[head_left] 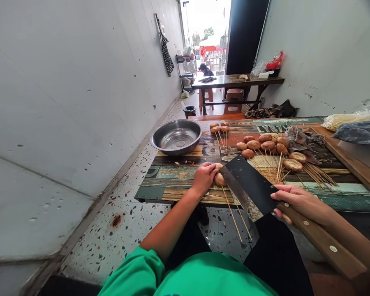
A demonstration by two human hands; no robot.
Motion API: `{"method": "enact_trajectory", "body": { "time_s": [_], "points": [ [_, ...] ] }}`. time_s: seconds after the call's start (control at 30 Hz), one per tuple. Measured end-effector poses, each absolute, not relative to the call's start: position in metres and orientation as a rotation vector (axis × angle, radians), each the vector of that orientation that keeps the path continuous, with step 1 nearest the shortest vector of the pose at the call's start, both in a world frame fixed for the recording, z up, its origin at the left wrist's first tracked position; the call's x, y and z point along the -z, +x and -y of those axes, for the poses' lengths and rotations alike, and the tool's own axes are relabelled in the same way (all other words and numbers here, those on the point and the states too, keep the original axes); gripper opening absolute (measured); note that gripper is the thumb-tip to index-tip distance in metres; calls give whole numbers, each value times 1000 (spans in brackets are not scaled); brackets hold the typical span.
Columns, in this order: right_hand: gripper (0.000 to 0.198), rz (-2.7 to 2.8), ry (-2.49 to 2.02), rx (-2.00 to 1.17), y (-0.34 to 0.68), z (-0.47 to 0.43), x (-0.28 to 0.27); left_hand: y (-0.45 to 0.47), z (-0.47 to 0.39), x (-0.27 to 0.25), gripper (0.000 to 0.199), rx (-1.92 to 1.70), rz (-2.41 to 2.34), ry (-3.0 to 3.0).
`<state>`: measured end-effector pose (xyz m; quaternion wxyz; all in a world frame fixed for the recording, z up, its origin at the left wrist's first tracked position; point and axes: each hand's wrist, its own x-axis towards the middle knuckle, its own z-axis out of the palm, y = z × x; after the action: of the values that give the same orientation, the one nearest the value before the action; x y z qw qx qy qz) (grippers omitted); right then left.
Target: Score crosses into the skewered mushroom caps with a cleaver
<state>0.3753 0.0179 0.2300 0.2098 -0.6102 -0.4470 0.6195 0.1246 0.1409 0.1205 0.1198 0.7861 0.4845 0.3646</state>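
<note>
Left hand (205, 177) has fingers clamped on round brown skewered food (219, 180), probably steadying it, while right hand (299, 202) fingers wrap a wooden-handled black cleaver (249, 185), guessing for control.

1. At 12 o'clock from the wearer, the left hand (204, 179) on the near skewered mushrooms (219, 180) blocks the table's (166, 181) near edge; two sticks (232, 214) jut out past it.
2. At 1 o'clock, the cleaver (249, 181) in the right hand (296, 197) slants across the direct way to the mushroom pile (262, 144).
3. At 11 o'clock, open planks beside the left hand allow a low pass as far as the steel basin (165, 137), whose raised rim stands in the way.
4. Farther off at 12 o'clock, a narrow lane runs between basin and far skewered mushrooms (216, 129).
5. At 2 o'clock, loose sticks (317, 174), crumpled cloth (300, 137) and wooden board (345, 160) crowd the surface.
</note>
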Motion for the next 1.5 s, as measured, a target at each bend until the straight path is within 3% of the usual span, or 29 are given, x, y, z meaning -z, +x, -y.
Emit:
{"method": "enact_trajectory", "body": {
  "time_s": [0.2,0.3,0.43,0.53,0.97,1.5],
  "points": [
    [28,1316,-1782,-1458,374,-10,-239,125,-140,-120,17,-1053,-1441,2282],
    [19,1701,-1859,-991,356,-10,-238,123,-139,-120,19,-1062,-1430,2269],
    [21,2223,-1905,-177,326,-9,-239,120,-139,-119,18,-1068,-1408,2261],
    [22,2469,-1911,58,304,-5,-246,119,-137,-120,16,-1044,-1404,2248],
    [30,2754,-1966,243,263,9,-256,120,-135,-122,17,-934,-1512,2155],
    [30,2757,-2001,95,247,-6,-267,119,-136,-124,25,-891,-1519,2280]
  ]
}}
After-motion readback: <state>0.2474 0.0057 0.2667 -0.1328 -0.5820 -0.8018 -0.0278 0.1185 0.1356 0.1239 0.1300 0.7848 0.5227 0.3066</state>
